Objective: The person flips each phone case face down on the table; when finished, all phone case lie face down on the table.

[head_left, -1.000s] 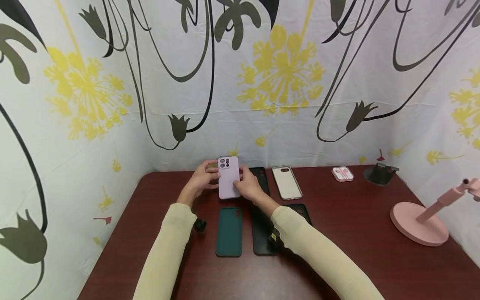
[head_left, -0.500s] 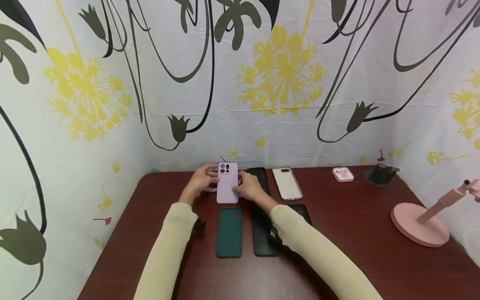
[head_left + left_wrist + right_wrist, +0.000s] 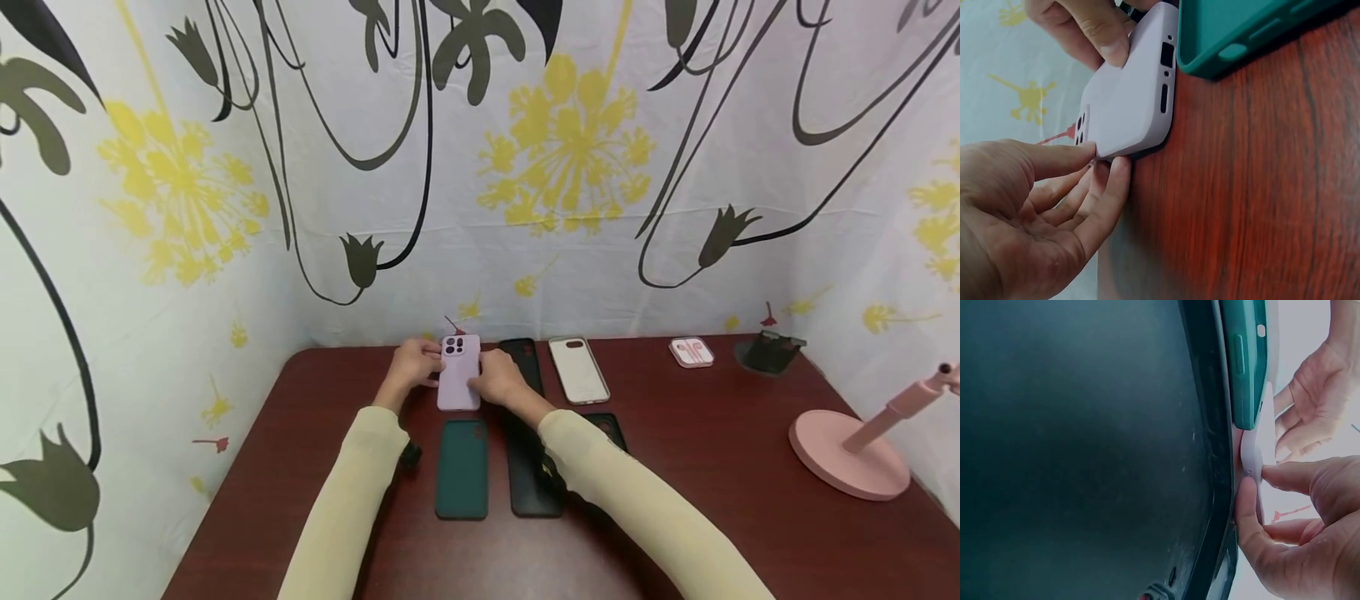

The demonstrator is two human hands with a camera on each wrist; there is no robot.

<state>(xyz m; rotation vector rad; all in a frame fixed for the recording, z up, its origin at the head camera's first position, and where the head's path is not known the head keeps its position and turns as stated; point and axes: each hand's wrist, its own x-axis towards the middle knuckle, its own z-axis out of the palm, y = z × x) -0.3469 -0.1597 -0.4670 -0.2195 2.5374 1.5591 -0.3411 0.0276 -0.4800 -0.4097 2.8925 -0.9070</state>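
A lilac phone case (image 3: pixel 459 385) lies camera-end away at the back of the table, back side up, close over the tabletop. My left hand (image 3: pixel 411 367) pinches its left edge between thumb and fingertips; the left wrist view shows the thumb on the back of the case (image 3: pixel 1125 109) and fingers at its side. On the opposite edge, my right hand (image 3: pixel 501 379) pinches it with thumb and forefinger. Just nearer than it lies a green phone case (image 3: pixel 462 475), inner side up. Beneath my right forearm is a black phone case (image 3: pixel 531 487), which looms large in the right wrist view.
Farther back stands another black case (image 3: pixel 522 357) beside a white phone case (image 3: pixel 579 373). One more dark case (image 3: pixel 606 425) is partly hidden by my right sleeve. At right are a small earphone box (image 3: pixel 692 352), a dark holder (image 3: pixel 768 353) and a pink stand (image 3: pixel 849 455).
Both hands have lowered the lilac case toward the tabletop, its camera end dropping in front of the wall. The grip on each edge stays. The head view has shifted slightly.
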